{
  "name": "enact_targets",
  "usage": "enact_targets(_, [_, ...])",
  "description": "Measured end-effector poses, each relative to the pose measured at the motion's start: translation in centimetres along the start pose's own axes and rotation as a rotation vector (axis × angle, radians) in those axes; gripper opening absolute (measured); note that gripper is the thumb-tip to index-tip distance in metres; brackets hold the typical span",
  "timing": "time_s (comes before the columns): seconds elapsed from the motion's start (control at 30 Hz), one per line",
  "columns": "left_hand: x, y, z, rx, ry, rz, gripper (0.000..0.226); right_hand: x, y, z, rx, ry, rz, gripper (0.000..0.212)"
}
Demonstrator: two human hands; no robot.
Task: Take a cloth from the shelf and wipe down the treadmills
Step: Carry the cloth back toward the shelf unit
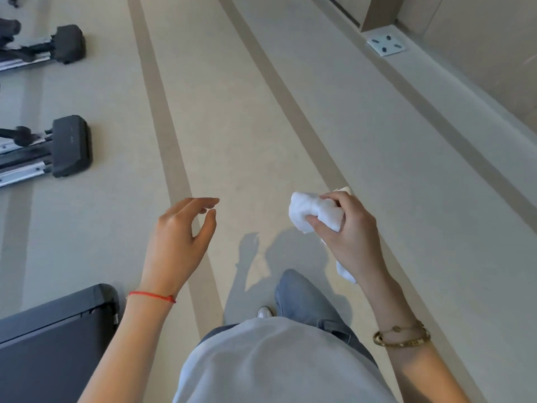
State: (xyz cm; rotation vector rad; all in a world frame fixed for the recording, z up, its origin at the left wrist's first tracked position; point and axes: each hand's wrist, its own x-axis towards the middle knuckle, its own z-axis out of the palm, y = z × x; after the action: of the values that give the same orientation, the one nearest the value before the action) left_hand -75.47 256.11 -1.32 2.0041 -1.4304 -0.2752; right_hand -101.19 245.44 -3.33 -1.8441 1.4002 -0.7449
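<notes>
My right hand (pixel 345 228) grips a bunched white cloth (pixel 311 212) at mid-height over the floor; one end sticks out to the left of the fist and a tail hangs below the wrist. My left hand (pixel 180 234) hangs open with relaxed fingers and holds nothing. The rear corner of a dark grey treadmill (pixel 58 327) shows at the bottom left, just left of my left forearm. The shelf is out of view.
Two exercise machines with black end caps (pixel 71 145) (pixel 69 43) and metal rails stand on the left. The beige floor (pixel 261 126) carries darker stripes running ahead. A wall with a white floor plate (pixel 386 44) runs along the right. My leg and shoe (pixel 264 312) are below.
</notes>
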Motion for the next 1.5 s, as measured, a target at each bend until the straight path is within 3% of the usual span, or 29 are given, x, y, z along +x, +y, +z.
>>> enact_targets(0.27, [20.0,-3.0,6.4,-0.071,-0.012,0.084,0.019,18.7,1.1,2.7,-0.022,0.057,0.047,0.022])
enact_targets(0.67, [52.0,-1.9,12.2,-0.08,0.056,0.116,0.019,52.4,-1.0,1.4,-0.01,0.067,0.029,0.022])
enact_targets(1.1, [83.7,-7.1,18.3,-0.078,0.064,0.098,0.019,84.0,-1.1,7.8,-0.016,0.058,0.049,0.02])
enact_targets(1.5, [116.1,-7.3,23.6,-0.06,-0.076,0.227,0.019,112.2,-2.0,8.9,-0.015,0.195,0.126,0.021])
